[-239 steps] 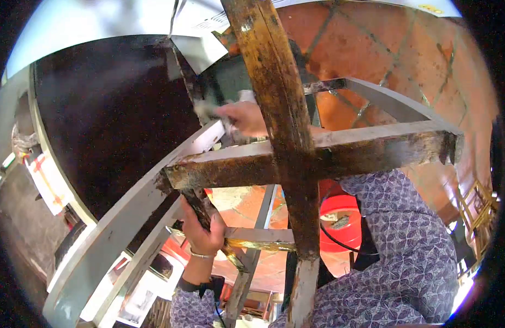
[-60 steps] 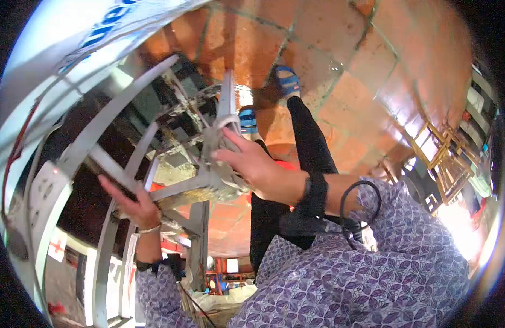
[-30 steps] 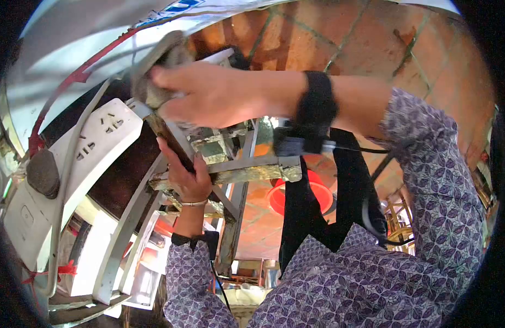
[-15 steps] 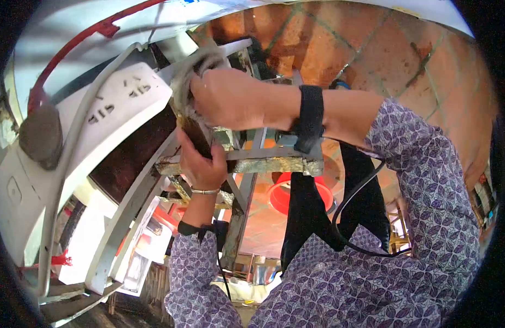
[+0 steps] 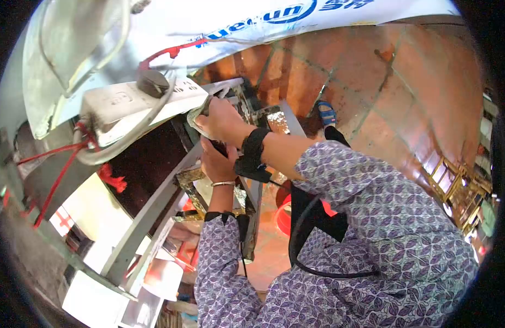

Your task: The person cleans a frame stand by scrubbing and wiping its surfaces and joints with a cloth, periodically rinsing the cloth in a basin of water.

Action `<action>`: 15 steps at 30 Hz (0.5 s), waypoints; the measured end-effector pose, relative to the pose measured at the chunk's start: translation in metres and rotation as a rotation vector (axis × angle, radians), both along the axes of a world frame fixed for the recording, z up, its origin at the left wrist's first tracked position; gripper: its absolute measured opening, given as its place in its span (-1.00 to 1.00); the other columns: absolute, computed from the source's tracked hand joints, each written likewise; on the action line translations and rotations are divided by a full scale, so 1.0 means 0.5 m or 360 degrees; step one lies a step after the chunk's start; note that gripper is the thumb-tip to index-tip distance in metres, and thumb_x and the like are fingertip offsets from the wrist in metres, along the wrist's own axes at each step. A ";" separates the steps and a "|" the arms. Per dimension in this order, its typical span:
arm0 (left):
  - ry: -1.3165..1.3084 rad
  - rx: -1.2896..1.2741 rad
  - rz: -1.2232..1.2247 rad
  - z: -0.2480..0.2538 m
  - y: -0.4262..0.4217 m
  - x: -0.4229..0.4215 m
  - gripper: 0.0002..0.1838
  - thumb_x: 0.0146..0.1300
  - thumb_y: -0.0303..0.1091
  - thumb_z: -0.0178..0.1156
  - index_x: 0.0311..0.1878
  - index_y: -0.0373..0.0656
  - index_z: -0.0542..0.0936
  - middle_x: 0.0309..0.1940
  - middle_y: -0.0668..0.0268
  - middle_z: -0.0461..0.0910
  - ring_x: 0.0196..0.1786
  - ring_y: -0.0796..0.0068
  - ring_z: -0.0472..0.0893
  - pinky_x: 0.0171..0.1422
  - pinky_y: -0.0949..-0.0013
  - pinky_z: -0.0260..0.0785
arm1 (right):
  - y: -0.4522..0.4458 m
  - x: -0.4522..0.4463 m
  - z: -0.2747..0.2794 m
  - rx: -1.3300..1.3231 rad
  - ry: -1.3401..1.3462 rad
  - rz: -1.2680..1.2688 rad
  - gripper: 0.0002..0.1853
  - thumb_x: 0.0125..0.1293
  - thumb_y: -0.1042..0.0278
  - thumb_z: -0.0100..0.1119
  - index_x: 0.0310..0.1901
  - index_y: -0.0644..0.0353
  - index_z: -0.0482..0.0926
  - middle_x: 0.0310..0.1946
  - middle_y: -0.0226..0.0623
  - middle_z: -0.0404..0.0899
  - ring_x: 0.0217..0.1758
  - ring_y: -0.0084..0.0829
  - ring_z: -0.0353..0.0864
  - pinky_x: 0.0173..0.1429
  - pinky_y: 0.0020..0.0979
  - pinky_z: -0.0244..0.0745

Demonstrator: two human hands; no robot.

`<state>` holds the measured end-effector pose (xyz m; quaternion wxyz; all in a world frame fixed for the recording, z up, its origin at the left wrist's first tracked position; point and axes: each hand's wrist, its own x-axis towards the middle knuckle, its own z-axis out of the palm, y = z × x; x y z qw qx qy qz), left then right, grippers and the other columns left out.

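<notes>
A worn wooden frame (image 5: 146, 224) with grey bars leans below and around both hands. My right hand (image 5: 225, 121) is closed round a grey cloth (image 5: 196, 117), which it presses on a bar of the frame near the white power strip. Just below it my left hand (image 5: 217, 163), with a bracelet at the wrist, wraps round a dark bar of the same frame. My right forearm and wrist strap cover part of the frame.
A white power strip (image 5: 126, 104) with a grey cable hangs at the upper left, beside red cords (image 5: 55, 188). A red bucket (image 5: 283, 218) stands on the tiled floor (image 5: 367, 104). Wooden chairs (image 5: 449, 180) are at the right.
The view has shifted, so the power strip and the printed white panel show more fully. My right hand still has the cloth and sits closer above my left hand, which stays on the bar.
</notes>
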<state>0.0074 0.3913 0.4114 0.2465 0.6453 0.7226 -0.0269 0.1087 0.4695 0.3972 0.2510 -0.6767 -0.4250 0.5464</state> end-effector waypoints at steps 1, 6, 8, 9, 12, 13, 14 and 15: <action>-0.0011 0.0018 -0.0029 -0.002 0.000 0.002 -0.19 0.03 -0.08 0.23 0.26 -0.36 0.17 -0.29 -0.10 0.55 -0.27 -0.12 0.56 -0.22 0.02 0.40 | 0.002 -0.007 0.014 0.0018 -0.0011 -0.0029 -0.51 0.11 0.07 0.13 -0.21 0.47 0.50 -0.31 0.22 0.56 -0.20 0.07 0.58 -0.07 -0.11 0.47; -0.0059 0.0136 -0.0044 -0.049 -0.001 -0.001 -0.11 -0.01 0.09 0.26 0.27 -0.27 0.16 -0.31 -0.05 0.58 -0.30 -0.12 0.57 -0.27 0.00 0.39 | 0.027 -0.017 0.033 -0.0184 -0.0267 -0.0345 -0.50 0.12 0.02 0.07 -0.21 0.42 0.50 -0.27 0.17 0.56 -0.16 0.09 0.55 -0.03 -0.06 0.44; -0.0145 0.0229 -0.0074 -0.036 0.001 0.012 -0.09 -0.02 0.11 0.25 0.26 -0.28 0.13 -0.31 -0.04 0.58 -0.30 -0.12 0.57 -0.27 0.00 0.38 | 0.019 0.010 0.040 -0.0127 -0.0177 -0.0221 -0.51 0.15 0.02 -0.01 -0.21 0.40 0.51 -0.27 0.15 0.57 -0.17 0.10 0.55 -0.04 -0.06 0.43; -0.0156 0.0232 -0.0064 -0.027 0.002 0.016 -0.09 -0.02 0.11 0.25 0.26 -0.28 0.13 -0.31 -0.04 0.58 -0.30 -0.12 0.57 -0.27 0.00 0.38 | 0.020 0.014 0.032 -0.0123 -0.0189 -0.0212 -0.51 0.15 0.02 -0.01 -0.21 0.40 0.51 -0.27 0.15 0.57 -0.17 0.10 0.55 -0.04 -0.06 0.43; -0.0169 0.0288 -0.0102 -0.006 0.012 0.047 -0.14 0.00 0.08 0.24 0.25 -0.27 0.15 -0.32 -0.04 0.58 -0.31 -0.12 0.57 -0.28 0.01 0.38 | 0.039 0.047 0.027 -0.0216 -0.0015 -0.0176 -0.53 0.17 0.06 -0.06 -0.24 0.44 0.50 -0.27 0.20 0.55 -0.17 0.14 0.53 -0.05 -0.06 0.41; -0.0099 0.0346 -0.0157 -0.012 0.007 0.041 -0.14 0.00 0.05 0.25 0.25 -0.27 0.16 -0.32 -0.03 0.58 -0.32 -0.11 0.57 -0.30 0.02 0.38 | 0.028 0.039 0.030 -0.0208 -0.0030 -0.0187 -0.53 0.17 0.06 -0.06 -0.24 0.44 0.50 -0.27 0.20 0.55 -0.17 0.14 0.53 -0.05 -0.06 0.41; -0.0026 0.0412 -0.0200 -0.030 0.010 0.037 -0.15 -0.01 0.03 0.25 0.25 -0.27 0.16 -0.33 -0.01 0.58 -0.33 -0.09 0.57 -0.32 0.03 0.37 | 0.024 0.032 0.033 -0.0219 -0.0037 -0.0325 -0.52 0.16 0.06 -0.05 -0.23 0.45 0.48 -0.28 0.22 0.54 -0.16 0.14 0.53 -0.04 -0.06 0.41; -0.0034 0.0423 -0.0187 -0.080 0.002 0.020 -0.15 -0.01 0.03 0.25 0.25 -0.27 0.16 -0.33 -0.01 0.58 -0.33 -0.09 0.57 -0.32 0.03 0.37 | 0.017 0.021 0.033 -0.0234 -0.0038 -0.0452 -0.51 0.16 0.05 -0.04 -0.22 0.47 0.46 -0.28 0.25 0.54 -0.14 0.14 0.53 -0.03 -0.06 0.41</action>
